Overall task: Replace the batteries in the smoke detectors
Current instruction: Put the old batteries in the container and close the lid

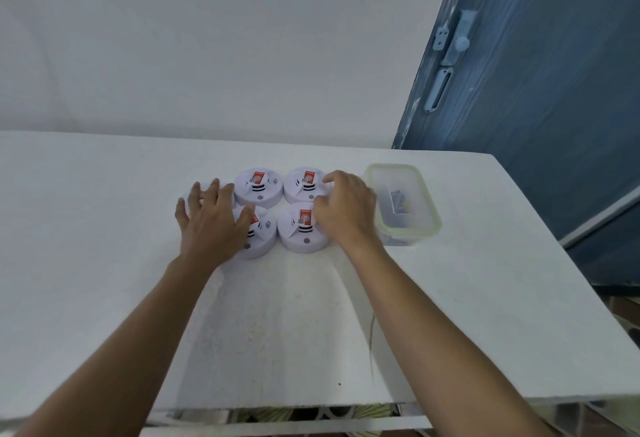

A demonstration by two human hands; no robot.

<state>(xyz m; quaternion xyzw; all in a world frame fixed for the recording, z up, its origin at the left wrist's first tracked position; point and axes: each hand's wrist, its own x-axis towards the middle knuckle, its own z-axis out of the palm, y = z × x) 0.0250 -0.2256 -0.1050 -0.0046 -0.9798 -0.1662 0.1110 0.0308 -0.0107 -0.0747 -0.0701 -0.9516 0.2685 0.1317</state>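
Several round white smoke detectors with red labels sit clustered at the middle of the white table. The back pair are detector and detector. In front of them are detector and detector. Another detector at the far left is mostly hidden. My left hand lies flat with spread fingers over the far-left and front-left detectors. My right hand hovers with curled fingers at the right edge of the right-hand detectors; whether it grips anything is hidden.
A clear plastic container with a greenish rim stands just right of the detectors, with small dark items inside. A blue door with a latch is at the back right. The table's front edge runs along the bottom.
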